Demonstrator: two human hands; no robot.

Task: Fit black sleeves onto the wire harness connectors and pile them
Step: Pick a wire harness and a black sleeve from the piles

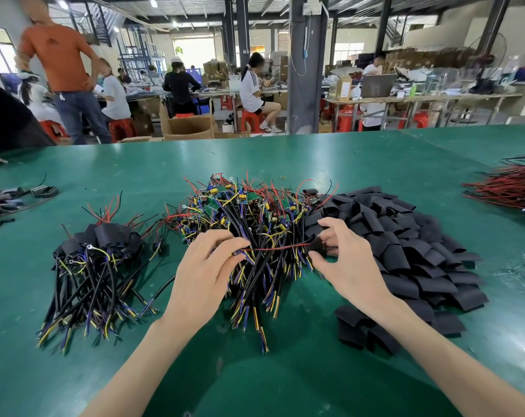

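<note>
Sleeve-threading step. My left hand (207,266) pinches one harness (276,249) above the unsleeved pile (255,206), centre. Its red leads run right into the black sleeve (316,244), which my right hand (348,260) pinches beside the loose-sleeve heap (411,245). Next, I judge, the sleeve slides left over the connector end, which my fingers hide. The harness then joins the finished pile (95,245), near left.

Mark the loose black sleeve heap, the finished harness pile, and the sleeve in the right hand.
Heap of loose flat black sleeves (405,236): head view, heap's middle.
Pile of sleeved black-cabled harnesses (107,234): head view, a top sleeve.
Black sleeve (315,245) in right hand (348,260): head view, its exposed end.
</note>
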